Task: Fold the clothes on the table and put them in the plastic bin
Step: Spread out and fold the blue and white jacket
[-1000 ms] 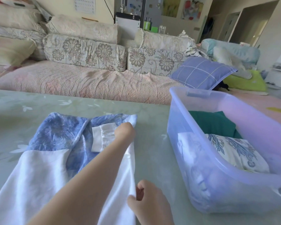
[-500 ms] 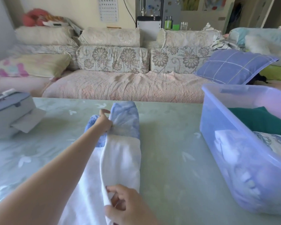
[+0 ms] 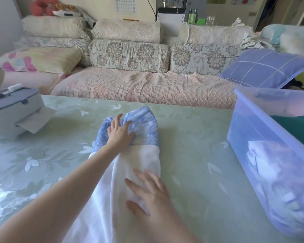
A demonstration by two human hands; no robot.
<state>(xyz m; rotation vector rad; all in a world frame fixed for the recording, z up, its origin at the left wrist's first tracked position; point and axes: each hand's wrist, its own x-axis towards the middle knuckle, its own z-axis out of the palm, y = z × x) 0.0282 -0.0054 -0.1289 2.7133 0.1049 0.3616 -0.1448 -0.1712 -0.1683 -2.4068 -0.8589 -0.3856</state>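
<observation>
Left fingers (image 3: 118,118): straight and spread, laid flat on the blue end of the garment; they curl round nothing.
Left hand (image 3: 120,134): palm down on the cloth, the bare arm reaching in from the lower left.
Right fingers (image 3: 132,185): straight, a little apart, pressed flat on the white part; the thumb lies out to the left.
Right hand (image 3: 151,193): palm down, nearer the person than the left hand, on the right edge of the fold.
Garment (image 3: 144,123): folded lengthwise into a long narrow strip; the far end is blue with a pale flower print and rounded at the top, the rest is plain white and runs off the bottom edge of the view. A second blue layer shows to the left, under the left hand.
Garment's place: flat on the table (image 3: 191,146), about mid-width, well apart from the bin.
Table: pale green, glossy, with white leaf shapes.
Bin (image 3: 253,137): clear bluish plastic, open at the top, on the table at the right.
Bin's contents: a green cloth (image 3: 291,127) toward the far end; nearer, a folded white and blue floral cloth (image 3: 270,162) seen through the wall.
Grey box (image 3: 12,111): on the table's left side, a pale sheet (image 3: 37,120) sticking out of its front.
Beyond the table: a sofa (image 3: 139,86) with floral cushions and a blue checked pillow (image 3: 263,67).
</observation>
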